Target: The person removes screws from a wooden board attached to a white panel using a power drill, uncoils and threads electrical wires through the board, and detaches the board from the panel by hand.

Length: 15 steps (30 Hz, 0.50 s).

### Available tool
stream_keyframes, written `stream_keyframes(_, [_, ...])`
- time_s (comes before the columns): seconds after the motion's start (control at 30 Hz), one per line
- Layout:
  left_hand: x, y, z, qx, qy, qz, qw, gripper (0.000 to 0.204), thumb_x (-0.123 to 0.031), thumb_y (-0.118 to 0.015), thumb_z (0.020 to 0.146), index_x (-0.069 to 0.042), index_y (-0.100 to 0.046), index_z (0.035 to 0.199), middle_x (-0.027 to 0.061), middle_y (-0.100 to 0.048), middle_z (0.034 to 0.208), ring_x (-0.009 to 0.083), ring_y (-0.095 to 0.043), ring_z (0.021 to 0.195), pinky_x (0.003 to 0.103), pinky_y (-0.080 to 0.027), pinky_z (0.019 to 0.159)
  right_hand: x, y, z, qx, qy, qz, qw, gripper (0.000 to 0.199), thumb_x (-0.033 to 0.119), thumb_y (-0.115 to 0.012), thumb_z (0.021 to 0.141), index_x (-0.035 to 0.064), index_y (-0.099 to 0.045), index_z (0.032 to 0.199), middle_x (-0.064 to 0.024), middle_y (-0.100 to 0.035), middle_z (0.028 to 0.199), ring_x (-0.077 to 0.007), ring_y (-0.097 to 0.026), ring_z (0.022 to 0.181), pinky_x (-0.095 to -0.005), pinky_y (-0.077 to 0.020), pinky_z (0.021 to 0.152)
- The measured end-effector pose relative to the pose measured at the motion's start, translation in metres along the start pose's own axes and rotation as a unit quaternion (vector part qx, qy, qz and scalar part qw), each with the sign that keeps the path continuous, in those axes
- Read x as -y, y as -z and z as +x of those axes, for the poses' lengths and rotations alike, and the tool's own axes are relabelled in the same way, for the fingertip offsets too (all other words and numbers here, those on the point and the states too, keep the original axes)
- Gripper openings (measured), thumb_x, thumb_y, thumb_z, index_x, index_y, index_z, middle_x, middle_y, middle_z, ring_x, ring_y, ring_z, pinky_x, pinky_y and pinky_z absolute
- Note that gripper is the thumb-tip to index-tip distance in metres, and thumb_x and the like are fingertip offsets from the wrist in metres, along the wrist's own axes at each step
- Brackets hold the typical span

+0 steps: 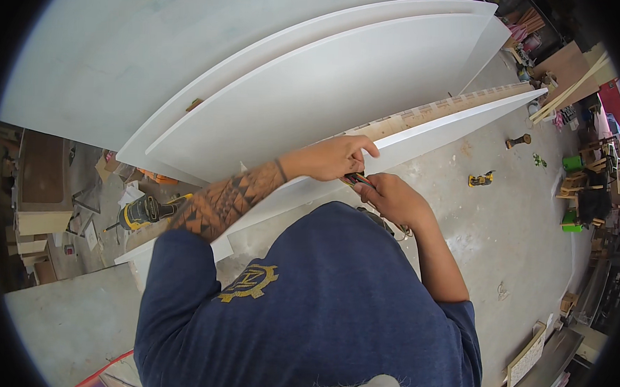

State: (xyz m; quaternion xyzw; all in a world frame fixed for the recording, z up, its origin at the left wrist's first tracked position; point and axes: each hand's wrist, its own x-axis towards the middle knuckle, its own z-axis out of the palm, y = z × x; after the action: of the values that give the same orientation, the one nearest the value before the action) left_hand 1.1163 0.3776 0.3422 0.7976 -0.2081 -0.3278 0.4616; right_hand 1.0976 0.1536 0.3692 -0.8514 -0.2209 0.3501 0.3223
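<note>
My right hand point(393, 199) is closed around a slim dark hand tool point(353, 179) with some yellow and red on it; its exact kind is hidden by the fingers. My left hand point(331, 158) lies over the top edge of a long white panel point(458, 124), index finger bent forward. The other left fingers curl down beside the dark tool's end, and what they grip is hidden. Behind that white edge runs a strip of bare, light wood point(410, 119). Both hands are almost touching, in front of my chest.
Tall white boards point(315, 76) stand beyond the panel. A yellow-and-black power drill point(143, 212) is by my left forearm. Two more yellow-and-black power tools, one nearer point(481, 179) and one farther point(518, 141), stand on the floor at right. Green containers point(573, 163) and long wood strips point(570, 87) are farther right.
</note>
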Motion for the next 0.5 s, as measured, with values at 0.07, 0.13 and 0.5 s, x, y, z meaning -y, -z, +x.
stream_keyframes(0.07, [0.008, -0.016, -0.008, -0.145, -0.004, -0.098, 0.985, 0.039, -0.005, -0.06, 0.104, -0.004, -0.054, 0.142, 0.0117, -0.072, 0.108, 0.0194, -0.07, 0.099, 0.037, -0.056, 0.087, 0.0, 0.004, 0.003, 0.034, -0.01, 0.024, 0.999, 0.052, 0.041, -0.058, 0.11, -0.0041, -0.071, 0.087, -0.0215, -0.071, 0.077, -0.0375, -0.07, 0.075, -0.0479, -0.0528, 0.074])
stream_keyframes(0.13, [0.011, -0.024, -0.01, -0.187, -0.014, -0.12, 0.975, 0.037, -0.006, -0.06, 0.104, -0.004, -0.054, 0.141, 0.012, -0.072, 0.107, 0.0196, -0.07, 0.099, 0.036, -0.056, 0.088, -0.003, 0.007, 0.008, 0.04, -0.008, 0.017, 0.999, 0.053, 0.042, -0.058, 0.11, -0.0038, -0.071, 0.088, -0.0206, -0.071, 0.075, -0.0356, -0.069, 0.074, -0.0471, -0.0523, 0.073])
stream_keyframes(0.5, [0.024, -0.034, -0.01, -0.306, -0.018, -0.201, 0.93, 0.038, -0.009, -0.065, 0.104, 0.0, -0.049, 0.138, 0.0114, -0.072, 0.104, 0.0173, -0.068, 0.099, 0.033, -0.055, 0.089, -0.027, 0.019, 0.026, 0.141, -0.02, 0.089, 0.986, 0.05, 0.045, -0.056, 0.113, 0.0029, -0.064, 0.089, -0.0007, -0.06, 0.071, -0.0118, -0.057, 0.059, -0.0308, -0.0498, 0.056])
